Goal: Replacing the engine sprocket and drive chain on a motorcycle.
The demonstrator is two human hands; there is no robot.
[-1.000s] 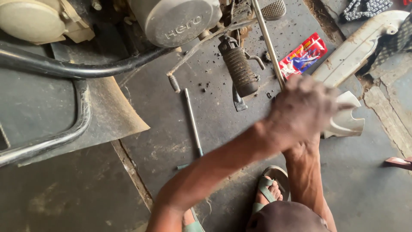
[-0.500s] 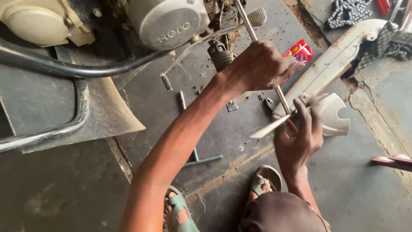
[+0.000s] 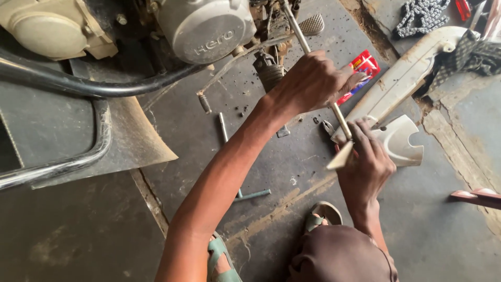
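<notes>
The left hand (image 3: 313,83) grips a long metal rod (image 3: 318,78) that slants across the middle, so it blocks the way there. The right hand (image 3: 365,162) sits at the rod's low end, just beside a white cover (image 3: 402,141). Up top, the engine (image 3: 206,26) and a black pipe (image 3: 78,86) wall off the far side. A thin L-shaped tool (image 3: 235,156) lies on the floor under the left arm. A chain (image 3: 422,15) and a cloth (image 3: 475,52) crowd the top right corner. There is bare floor (image 3: 78,235) at the bottom left, and more at the bottom right.
</notes>
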